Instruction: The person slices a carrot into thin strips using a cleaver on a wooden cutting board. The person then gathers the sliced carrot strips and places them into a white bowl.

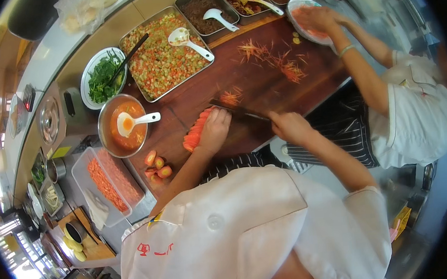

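Note:
My right hand (pixel 292 127) is closed around the handle of a kitchen knife (pixel 241 109), whose blade reaches left to the fingertips of my other hand. My left hand (pixel 215 130) presses down on a row of overlapping carrot slices (pixel 196 130) on the dark red-brown wooden board (pixel 174 124). Just beyond the blade lies a small heap of carrot shreds (pixel 231 95). More shreds (pixel 280 60) are scattered farther up the board. Several carrot end pieces (pixel 158 165) sit to the left of my left forearm.
Along the far edge stand a metal tray of diced vegetables (pixel 152 58), trays with white spoons, a bowl of greens (pixel 84 78) and a metal bowl of reddish liquid (pixel 103 130). A plastic tub (pixel 78 168) is at left. A co-worker's hands (pixel 318 19) reach into a bowl (pixel 330 41) at right.

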`<action>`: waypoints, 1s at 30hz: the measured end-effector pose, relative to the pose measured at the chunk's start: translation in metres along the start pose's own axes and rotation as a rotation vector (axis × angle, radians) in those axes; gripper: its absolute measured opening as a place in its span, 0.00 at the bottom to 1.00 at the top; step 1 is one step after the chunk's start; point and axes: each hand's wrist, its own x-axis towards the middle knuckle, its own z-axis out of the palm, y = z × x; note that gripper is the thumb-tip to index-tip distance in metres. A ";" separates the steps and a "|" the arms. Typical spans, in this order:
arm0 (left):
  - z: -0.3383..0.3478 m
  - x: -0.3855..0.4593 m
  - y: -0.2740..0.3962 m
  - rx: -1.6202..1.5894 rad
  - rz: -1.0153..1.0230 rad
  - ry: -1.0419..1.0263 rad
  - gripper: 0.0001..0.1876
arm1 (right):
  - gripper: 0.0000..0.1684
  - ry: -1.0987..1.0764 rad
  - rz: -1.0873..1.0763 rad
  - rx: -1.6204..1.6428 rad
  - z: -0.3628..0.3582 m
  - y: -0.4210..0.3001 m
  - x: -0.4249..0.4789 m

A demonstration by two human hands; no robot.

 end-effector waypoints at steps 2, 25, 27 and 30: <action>-0.006 0.002 0.001 -0.030 -0.016 -0.068 0.15 | 0.13 0.031 -0.007 0.014 0.006 0.005 0.001; -0.006 -0.009 -0.008 -0.069 -0.059 -0.069 0.16 | 0.16 0.062 -0.033 -0.061 0.003 -0.008 -0.004; -0.006 -0.010 -0.008 -0.069 -0.052 -0.048 0.16 | 0.15 0.059 -0.030 -0.059 0.003 -0.010 -0.006; -0.007 -0.008 -0.008 -0.084 -0.062 -0.032 0.16 | 0.14 0.068 -0.029 -0.040 0.012 -0.003 0.001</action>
